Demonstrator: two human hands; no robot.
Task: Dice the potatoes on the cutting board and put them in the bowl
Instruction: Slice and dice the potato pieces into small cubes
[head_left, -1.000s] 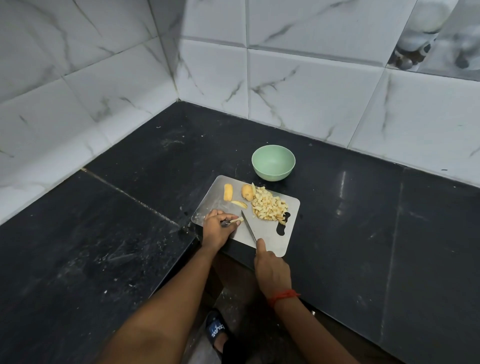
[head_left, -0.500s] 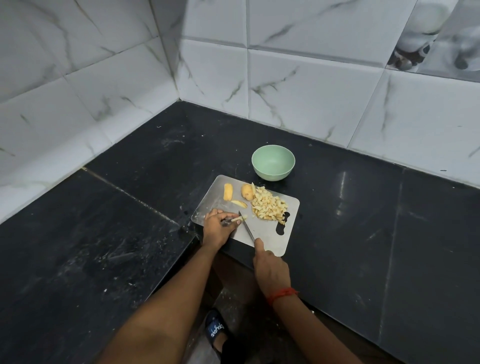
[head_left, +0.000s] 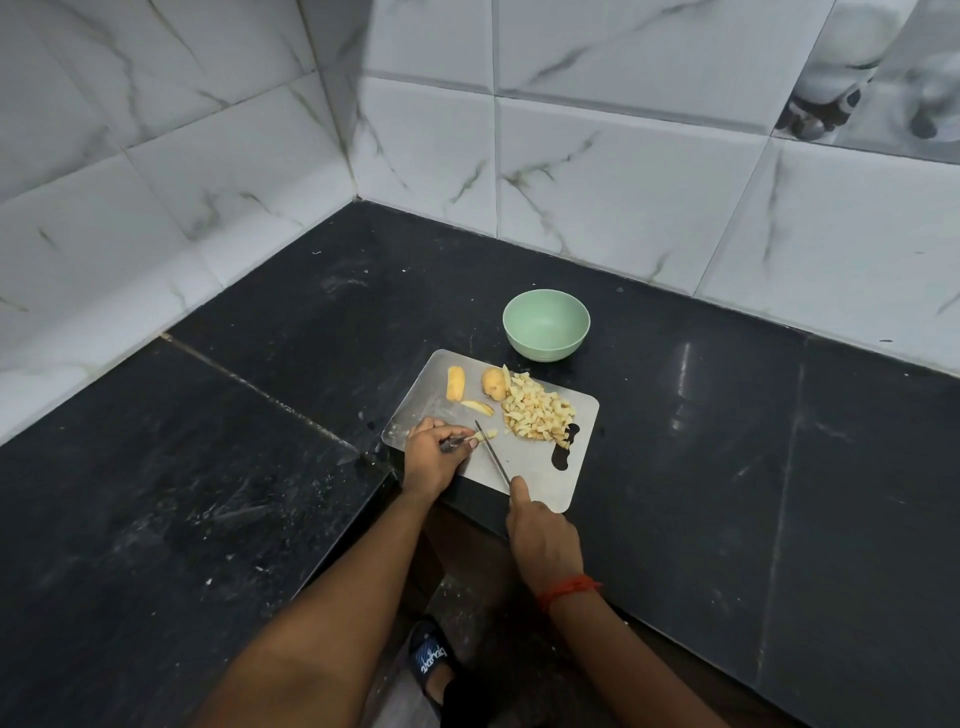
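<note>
White marble-veined tiles (head_left: 597, 171) are seen meeting in a corner behind a black, scuffed stone surface (head_left: 260, 322). A flat grey cutting board (head_left: 582, 467), rectangular with rounded corners and a cut-out handle hole, is laid at the near edge. Just beyond its far side a round, pale green bowl (head_left: 545, 322) is set, its smooth inner wall seen down to the bottom. A heap of diced potato (head_left: 537, 415) is piled on the board's right half, touched on its left by a rounded peeled potato piece (head_left: 492, 383). A longer yellow piece (head_left: 455, 383) and a thin wedge (head_left: 478, 408) are laid further left. The left hand (head_left: 431, 457) is rested on the board, its grip pinched together on a potato strip (head_left: 485, 435). The knife (head_left: 491, 452) is held by the right hand (head_left: 543, 540), whose grip is clamped round the hidden handle, forefinger stretched along the spine. The blade is set across the strip. A red thread (head_left: 569, 590) is tied round the right wrist. A blue sandal (head_left: 431, 660) is seen below.
</note>
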